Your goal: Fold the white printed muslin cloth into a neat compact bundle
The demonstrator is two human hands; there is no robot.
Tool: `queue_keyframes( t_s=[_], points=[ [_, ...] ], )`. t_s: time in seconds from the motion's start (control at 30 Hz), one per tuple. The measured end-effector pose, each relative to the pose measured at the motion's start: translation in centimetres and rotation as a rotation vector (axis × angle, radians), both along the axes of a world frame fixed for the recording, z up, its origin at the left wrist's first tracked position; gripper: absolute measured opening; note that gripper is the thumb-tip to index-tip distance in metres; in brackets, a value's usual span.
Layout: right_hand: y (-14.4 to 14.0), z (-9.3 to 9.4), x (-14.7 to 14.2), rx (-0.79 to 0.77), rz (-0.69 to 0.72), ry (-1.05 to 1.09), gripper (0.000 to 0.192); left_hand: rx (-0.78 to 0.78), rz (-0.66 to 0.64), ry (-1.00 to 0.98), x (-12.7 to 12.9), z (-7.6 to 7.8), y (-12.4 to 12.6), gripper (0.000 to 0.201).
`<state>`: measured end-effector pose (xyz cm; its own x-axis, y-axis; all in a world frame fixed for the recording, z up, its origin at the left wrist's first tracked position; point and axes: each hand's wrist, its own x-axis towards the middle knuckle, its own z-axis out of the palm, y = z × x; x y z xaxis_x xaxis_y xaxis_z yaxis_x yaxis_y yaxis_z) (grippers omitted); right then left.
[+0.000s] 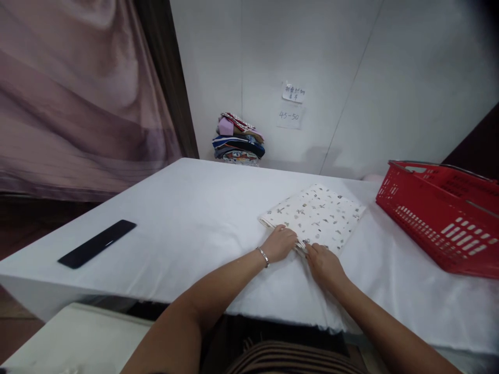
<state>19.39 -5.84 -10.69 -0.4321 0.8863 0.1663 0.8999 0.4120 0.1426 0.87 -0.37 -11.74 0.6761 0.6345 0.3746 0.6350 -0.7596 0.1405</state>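
Observation:
A white cloth (317, 213) with a small scattered print lies folded into a flat, roughly square shape on the white-covered table (187, 208). Its near edge is gripped by both hands, close together. My left hand (279, 243), with a bracelet at the wrist, is closed on the folded layers at the near left edge. My right hand (325, 266) pinches the same edge a little to the right. The fingertips under the cloth are hidden.
A red plastic basket (436, 218) stands at the table's right. A flat black object (97, 244) lies at the left. Behind the far edge rises a stack of folded fabrics (238, 140), near handwritten paper signs (290, 106) on the wall. Draped pink fabric (78, 93) hangs at left.

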Motion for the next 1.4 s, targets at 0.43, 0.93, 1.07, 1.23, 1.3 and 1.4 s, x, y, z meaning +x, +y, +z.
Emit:
queue_keyframes(
  t_s=[0.43,0.93,1.07,1.23,1.3,1.4],
  points=[
    [0.2,0.1,0.8,-0.107,0.050,-0.003,0.028,0.246,0.088,0.100,-0.8,-0.6,0.1,0.016],
    [0.3,-0.1,1.2,-0.141,0.038,0.065,0.054,0.137,0.410,0.014,-5.8,-0.6,3.2,0.015],
    [0.4,-0.1,1.1,-0.166,0.024,0.050,0.054,0.171,0.420,0.010,-5.9,-0.6,3.3,0.018],
    [0.5,-0.3,1.1,-0.164,0.022,0.069,0.052,0.213,0.399,0.021,-6.0,-0.8,3.6,0.022],
    [0.5,-0.3,1.2,-0.162,0.035,0.080,0.052,0.225,0.378,0.031,-6.2,-0.8,3.7,0.023],
    [0.5,-0.3,1.2,-0.159,0.050,0.086,0.051,0.230,0.352,0.022,-6.6,-0.6,3.8,0.023]
  ],
)
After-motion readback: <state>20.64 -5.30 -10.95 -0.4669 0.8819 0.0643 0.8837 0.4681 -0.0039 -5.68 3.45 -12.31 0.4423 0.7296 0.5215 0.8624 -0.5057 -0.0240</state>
